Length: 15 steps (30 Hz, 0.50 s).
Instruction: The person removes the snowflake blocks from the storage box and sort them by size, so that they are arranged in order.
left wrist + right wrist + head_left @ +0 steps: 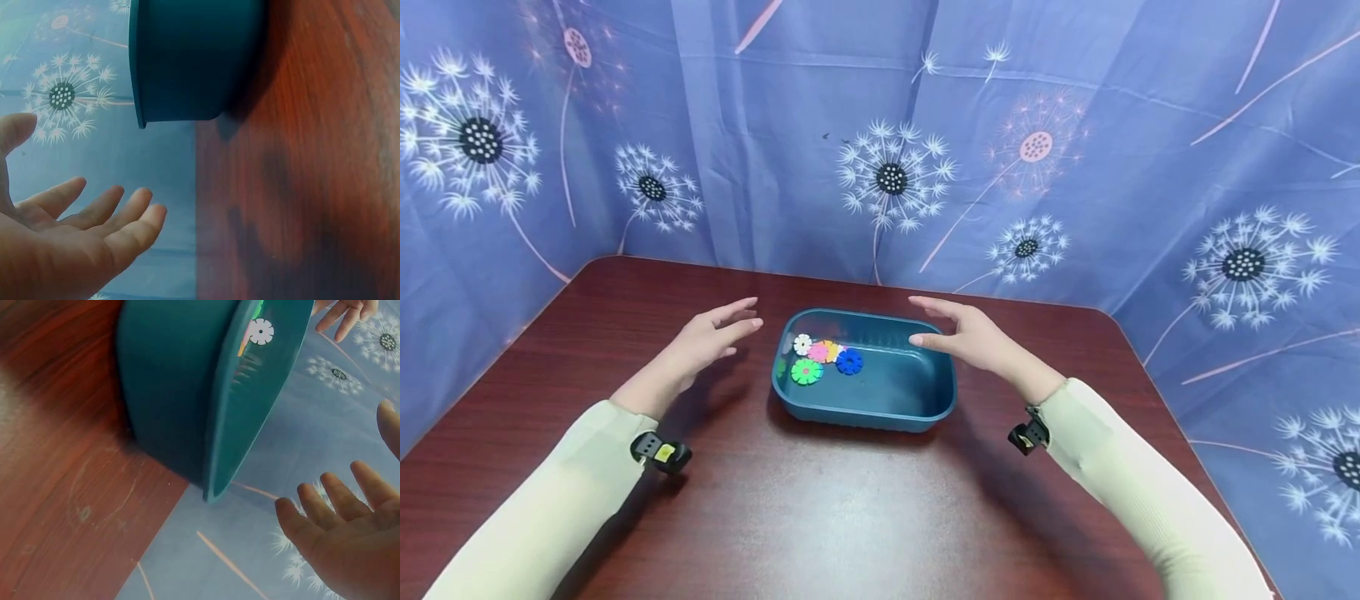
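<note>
A teal plastic basin [880,414] sits on the table, with several flower-shaped plastic pieces inside toward its left end. Among them are a green piece [807,372], a blue piece [849,362], a white piece [802,344] and a pink piece [818,352]. To the left of the basin, my left hand [706,340] hovers with fingers extended, holding nothing. My right hand [973,333] is raised at the basin's right end, its thumb and fingertips overlapping the rim in the head view. In the right wrist view its palm [356,550] shows bare, fingers spread.
The dark red wooden table [850,517] carries the basin near its far edge. Behind and beside it hangs a blue curtain [790,167] with a dandelion print. Each wrist wears a black strap with a small camera, such as the left one [660,452].
</note>
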Each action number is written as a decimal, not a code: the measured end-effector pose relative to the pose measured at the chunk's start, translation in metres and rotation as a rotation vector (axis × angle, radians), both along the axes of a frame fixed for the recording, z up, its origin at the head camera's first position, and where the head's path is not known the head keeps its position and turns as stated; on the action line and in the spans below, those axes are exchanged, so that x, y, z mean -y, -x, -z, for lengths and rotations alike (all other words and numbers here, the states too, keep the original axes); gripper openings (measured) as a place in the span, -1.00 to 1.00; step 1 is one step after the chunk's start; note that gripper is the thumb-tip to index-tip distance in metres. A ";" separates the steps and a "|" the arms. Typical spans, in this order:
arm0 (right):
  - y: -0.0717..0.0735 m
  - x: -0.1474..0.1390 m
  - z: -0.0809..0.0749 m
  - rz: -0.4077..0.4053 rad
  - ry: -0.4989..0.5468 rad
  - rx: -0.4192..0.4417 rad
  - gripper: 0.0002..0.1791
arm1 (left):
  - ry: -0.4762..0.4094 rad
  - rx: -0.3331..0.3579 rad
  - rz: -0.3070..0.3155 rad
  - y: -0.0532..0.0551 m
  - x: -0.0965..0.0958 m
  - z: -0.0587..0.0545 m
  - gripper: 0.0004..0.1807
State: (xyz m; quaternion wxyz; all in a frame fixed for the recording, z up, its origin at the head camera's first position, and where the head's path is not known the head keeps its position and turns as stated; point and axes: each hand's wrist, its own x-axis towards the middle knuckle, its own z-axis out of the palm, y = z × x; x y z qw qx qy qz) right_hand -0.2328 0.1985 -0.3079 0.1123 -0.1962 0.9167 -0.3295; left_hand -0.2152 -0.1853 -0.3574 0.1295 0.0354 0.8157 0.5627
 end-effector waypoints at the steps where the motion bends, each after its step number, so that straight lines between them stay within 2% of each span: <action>1: 0.001 0.003 -0.001 -0.003 0.000 0.008 -0.25 | -0.016 0.010 0.005 0.000 -0.001 0.000 -0.23; 7: 0.010 0.018 0.000 -0.040 0.002 0.028 -0.29 | -0.062 0.057 0.037 -0.002 -0.004 0.003 -0.25; 15: 0.022 0.042 0.009 -0.115 -0.087 0.061 -0.32 | -0.057 0.080 0.054 -0.003 -0.009 0.009 -0.28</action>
